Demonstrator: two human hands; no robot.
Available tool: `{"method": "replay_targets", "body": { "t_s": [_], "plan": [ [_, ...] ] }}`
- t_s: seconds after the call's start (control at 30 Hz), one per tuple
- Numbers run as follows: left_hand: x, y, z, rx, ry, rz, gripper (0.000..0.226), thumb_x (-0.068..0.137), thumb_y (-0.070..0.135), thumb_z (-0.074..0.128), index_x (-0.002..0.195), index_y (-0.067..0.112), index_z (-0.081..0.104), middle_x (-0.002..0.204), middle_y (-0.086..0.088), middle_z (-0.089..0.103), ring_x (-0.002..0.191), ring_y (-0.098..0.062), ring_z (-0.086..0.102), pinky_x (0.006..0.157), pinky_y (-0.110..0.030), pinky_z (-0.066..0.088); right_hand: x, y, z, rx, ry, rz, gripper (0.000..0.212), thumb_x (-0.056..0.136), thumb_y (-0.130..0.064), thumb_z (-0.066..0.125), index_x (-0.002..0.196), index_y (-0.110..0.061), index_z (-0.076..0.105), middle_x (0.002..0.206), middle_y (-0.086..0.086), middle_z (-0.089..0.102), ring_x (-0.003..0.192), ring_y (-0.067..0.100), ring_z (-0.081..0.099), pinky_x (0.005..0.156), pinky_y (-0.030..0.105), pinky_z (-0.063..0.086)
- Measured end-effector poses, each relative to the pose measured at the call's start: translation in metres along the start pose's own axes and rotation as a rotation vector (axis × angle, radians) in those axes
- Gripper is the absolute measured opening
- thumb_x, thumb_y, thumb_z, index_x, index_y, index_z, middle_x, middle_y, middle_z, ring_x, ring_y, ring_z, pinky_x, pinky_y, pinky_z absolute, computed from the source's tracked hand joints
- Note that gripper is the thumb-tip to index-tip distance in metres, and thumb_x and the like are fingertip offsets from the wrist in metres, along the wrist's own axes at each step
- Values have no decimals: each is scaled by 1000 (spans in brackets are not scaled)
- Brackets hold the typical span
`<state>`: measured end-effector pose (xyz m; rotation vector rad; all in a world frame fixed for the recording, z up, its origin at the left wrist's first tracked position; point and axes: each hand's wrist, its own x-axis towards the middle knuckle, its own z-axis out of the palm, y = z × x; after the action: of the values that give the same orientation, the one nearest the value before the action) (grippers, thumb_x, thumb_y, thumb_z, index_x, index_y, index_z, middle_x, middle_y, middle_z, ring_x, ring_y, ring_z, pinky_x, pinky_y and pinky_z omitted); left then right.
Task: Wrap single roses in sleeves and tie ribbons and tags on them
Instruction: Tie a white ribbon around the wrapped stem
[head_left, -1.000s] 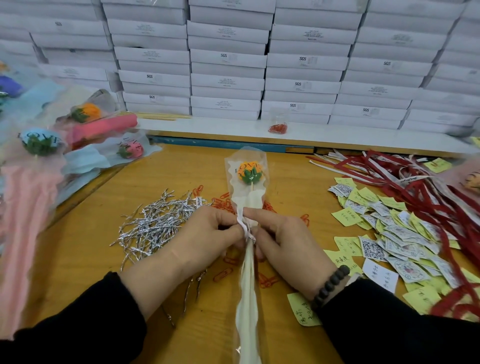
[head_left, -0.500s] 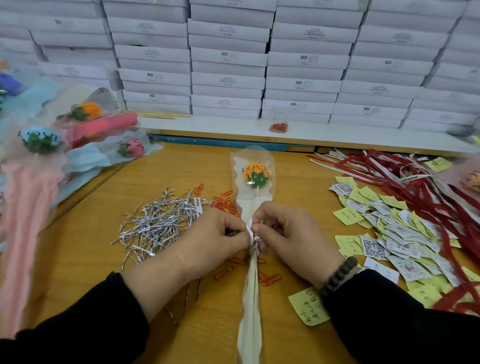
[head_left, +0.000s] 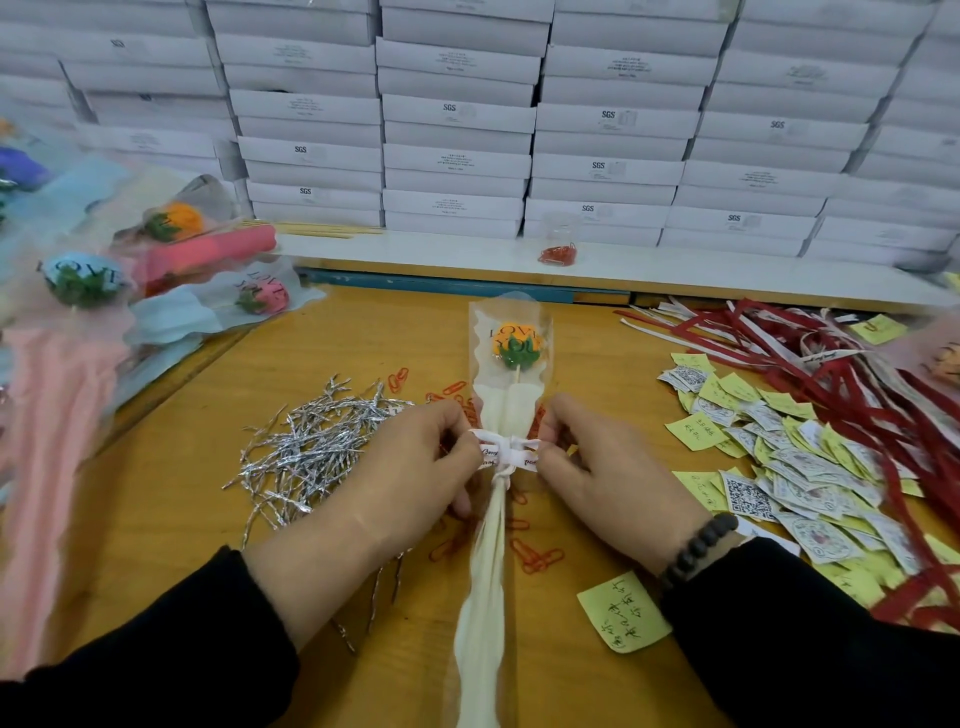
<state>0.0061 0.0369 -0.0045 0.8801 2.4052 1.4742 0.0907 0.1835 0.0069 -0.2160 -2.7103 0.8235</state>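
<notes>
Pulled apart since before, the left hand (head_left: 410, 467) and right hand (head_left: 608, 467) each pinch one end of the ribbon (head_left: 506, 451) knotted round the sleeve (head_left: 493, 545). Between them on the counter (head_left: 156, 519), the rose (head_left: 517, 345) points away, stem toward the person.

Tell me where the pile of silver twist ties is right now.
In the head view, the silver twist ties lie on the wooden table, left of the sleeved orange rose, just beyond the left hand.
</notes>
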Motion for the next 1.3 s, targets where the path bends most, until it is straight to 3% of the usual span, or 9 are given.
{"method": "replay_targets", "body": {
  "t_s": [0.13,0.23,0.43,0.67,0.9,1.13,1.2,1.3],
  "plan": [
    [-2,-1,-2,102,24,68,24,88,12,53,64,15,54,50,-5,56,45,-12,44,43,-21,33,0,1,-3,-33,0,17,8,89,-24,48,82,-20,49,73,-6,56,63,8,47,62,32,43],
    [-2,-1,-4,220,43,132,26,85,13,55,59,18,53,49,5,46,43,-7,36,43,-19,29,0,3,-4,-79,-6,40,10,87,-25,50,79,-20,49,72,-6,54,64,10,48,62,33,42],
    [-1,-2,-9,410,92,177,19,83,18,55,65,12,55,64,-5,55,63,-20,50,57,-34,38,1,8,-12,-95,-4,75,9,81,-21,53,75,-15,52,68,-2,54,63,12,46,58,31,39],
    [0,-3,-14,475,103,171,25,81,17,54,57,19,46,57,2,47,56,-15,42,52,-31,31,3,12,-15,-131,-50,110,11,78,-20,56,70,-15,51,67,-2,53,66,16,48,57,31,39],
    [2,-3,-17,497,144,151,25,81,16,53,57,17,45,54,0,46,57,-20,43,54,-32,32,2,11,-17,-129,-70,141,14,78,-20,56,67,-17,49,67,-2,52,65,15,48,56,29,37],
    [2,-4,-18,470,156,145,22,82,16,54,60,12,49,51,2,43,51,-14,38,49,-30,26,3,11,-18,-122,-44,131,15,77,-20,57,65,-16,49,65,-2,51,64,16,47,56,30,37],
    [2,-3,-18,357,142,121,23,82,15,53,59,12,50,50,2,44,50,-14,39,51,-31,30,3,12,-17,-83,-5,109,14,77,-18,57,66,-12,50,63,0,50,61,16,44,56,32,37],
    [3,0,-19,189,132,76,20,85,11,52,67,6,57,62,-11,61,58,-21,52,57,-38,45,3,12,-15,-36,60,52,13,78,-19,58,68,-14,52,62,-3,51,57,10,42,54,29,35]
  ]
}}
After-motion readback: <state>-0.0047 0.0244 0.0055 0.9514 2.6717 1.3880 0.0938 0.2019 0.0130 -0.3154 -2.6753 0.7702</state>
